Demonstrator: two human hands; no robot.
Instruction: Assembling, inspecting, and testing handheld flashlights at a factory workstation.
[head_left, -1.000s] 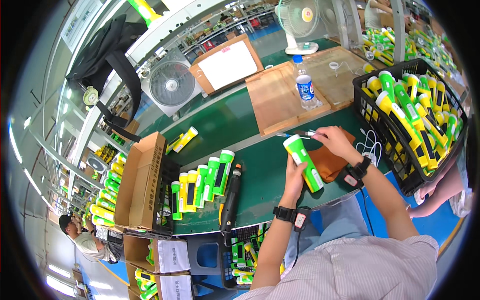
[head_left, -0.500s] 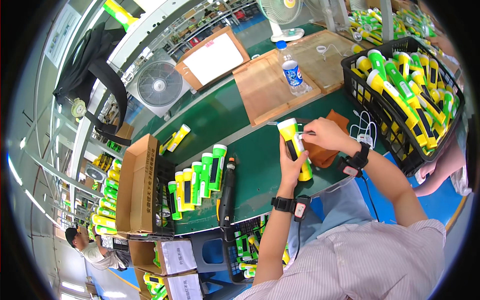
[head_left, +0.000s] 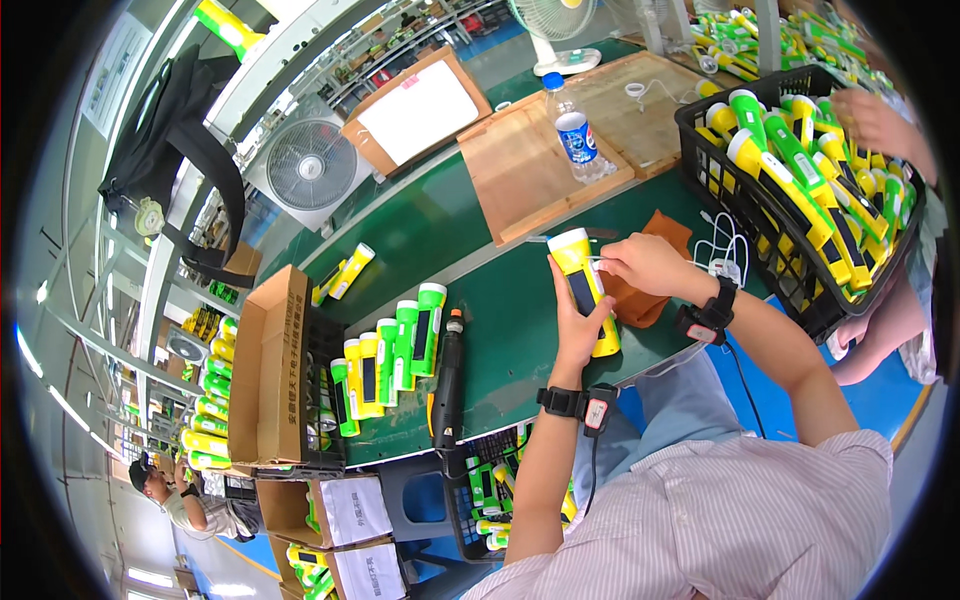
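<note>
My left hand [head_left: 579,328] is wrapped round a yellow flashlight [head_left: 570,250] with a dark panel along its body, held upright above the green bench [head_left: 505,355]. Close against the flashlight's right side, my right hand [head_left: 640,262] pinches a thin tool [head_left: 597,258]; the fingers hide most of it, so its kind is unclear. A brown cloth [head_left: 650,285] lies on the bench just beyond my right hand. To the left, several green and yellow flashlights [head_left: 388,358] are lined up beside a black power screwdriver [head_left: 449,380].
A black crate [head_left: 800,283] heaped with flashlights is at the right, where another person's hand [head_left: 880,122] reaches over it. A blue-capped bottle [head_left: 575,135] stands on a wooden board [head_left: 510,190]. A white cable [head_left: 722,240] lies near the cloth. An open cardboard box [head_left: 262,380] stands at left.
The view has shifted slightly. My right fingers have turned a little at the flashlight's side, and the tool's dark end no longer shows. Another person's hand has come over the crate.
</note>
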